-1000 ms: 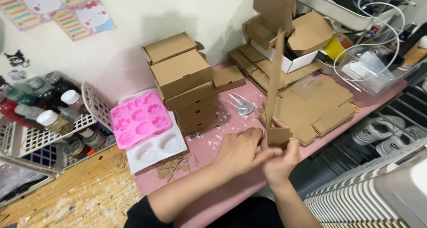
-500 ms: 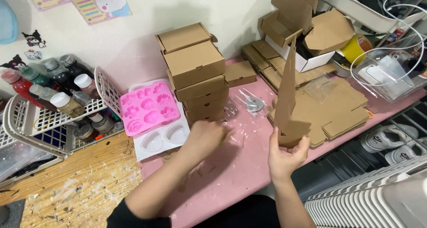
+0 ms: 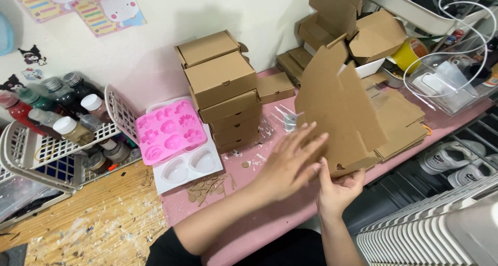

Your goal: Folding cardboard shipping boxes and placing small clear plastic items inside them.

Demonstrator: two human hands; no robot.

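- Nearest to me, the right hand (image 3: 337, 189) pinches the bottom edge of a flat, unfolded cardboard box blank (image 3: 340, 115), its grip closed on the card and holding the sheet up on end over the pink desk (image 3: 270, 229).
- The left hand (image 3: 290, 165) lies flat against the face of the blank, fingers spread and straight; its grip is open, pressing on the card and not clasping it.
- The blank looks barely begun: its panels and flaps are mostly in one plane, with one flap leaning off at the top and no walls raised, so by my reckoning nearly all of the folding on this piece is left.
- Just behind the blank, a low pile of flat blanks (image 3: 399, 126) lies on the desk, none of them shaped, which suggests a fair share of work waiting.
- To the left, small cardboard scraps (image 3: 205, 187) are scattered by a white mould tray (image 3: 189, 167), with a pink silicone mould (image 3: 168, 131) resting partly on top of it.
- Beyond those stands a stack of finished closed boxes (image 3: 223, 89), several high, with one more closed box (image 3: 275, 87) beside it; that much appears done.
- Against the wall at the back, a few open, half-formed boxes (image 3: 353, 22) are heaped.
- Far left, a white wire basket (image 3: 52, 152) holds capped bottles.
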